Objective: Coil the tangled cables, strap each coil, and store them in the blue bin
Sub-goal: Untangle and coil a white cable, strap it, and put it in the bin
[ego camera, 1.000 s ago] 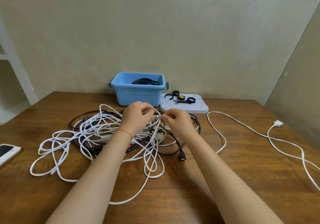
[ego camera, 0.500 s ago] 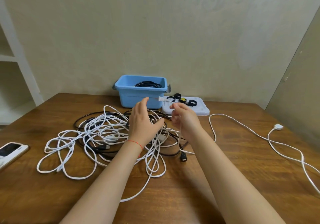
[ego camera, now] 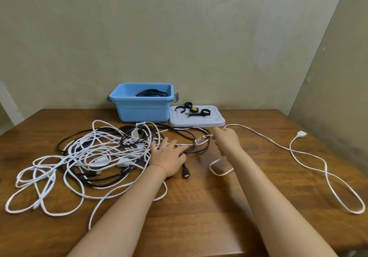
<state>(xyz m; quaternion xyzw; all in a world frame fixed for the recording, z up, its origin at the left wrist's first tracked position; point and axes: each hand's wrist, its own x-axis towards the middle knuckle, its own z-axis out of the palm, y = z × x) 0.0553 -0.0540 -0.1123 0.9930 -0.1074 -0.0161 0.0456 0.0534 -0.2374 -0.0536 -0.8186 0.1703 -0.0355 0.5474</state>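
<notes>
I see the tangled heap of white and black cables (ego camera: 99, 153) spread on the brown wooden worktop (ego camera: 199, 207), its long axis running left to right; I cannot count the separate cables in it. My left hand (ego camera: 169, 157) lies flat on the heap's right edge, fingers straight and spread. My right hand (ego camera: 227, 141) has its grip closed around one long white cable (ego camera: 310, 157), whose small white connector (ego camera: 199, 140) points left toward the heap, while its length trails right to a white plug (ego camera: 301, 134). The open blue plastic bin (ego camera: 141, 109) stands at the worktop's far edge with one black coil (ego camera: 151, 93) inside, partly hidden by the wall. Beside it, the grey lid (ego camera: 211, 121) carries several black straps (ego camera: 196, 111); their number is unclear.
</notes>
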